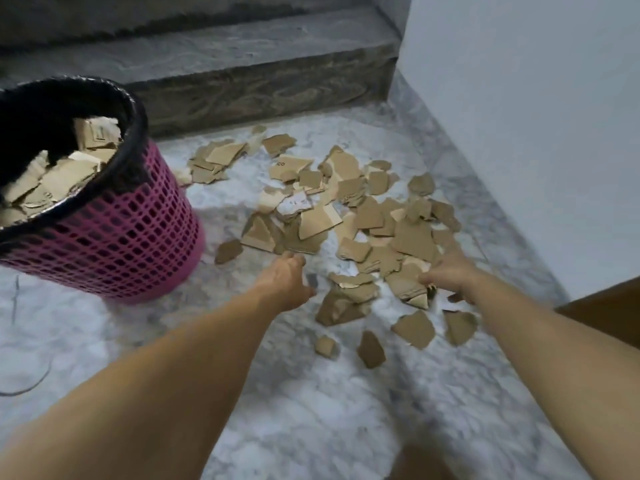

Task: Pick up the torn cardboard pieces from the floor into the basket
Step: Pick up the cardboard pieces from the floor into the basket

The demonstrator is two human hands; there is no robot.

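Observation:
Several torn brown cardboard pieces (346,209) lie scattered over the marble floor, right of a pink mesh basket (138,237) with a black liner. The basket holds several cardboard pieces (62,174). My left hand (287,278) hovers at the near edge of the pile, fingers loosely curled downward and holding nothing that shows. My right hand (446,271) reaches into the pile's right side, its fingers and thumb curled round a small clump of cardboard pieces (408,289). More loose pieces (414,329) lie just in front of both hands.
A dark stone step (263,81) runs behind the pile. A white wall (536,133) stands on the right, with a brown wooden edge (609,306) at its foot. A thin wire (31,382) lies on the floor at the left.

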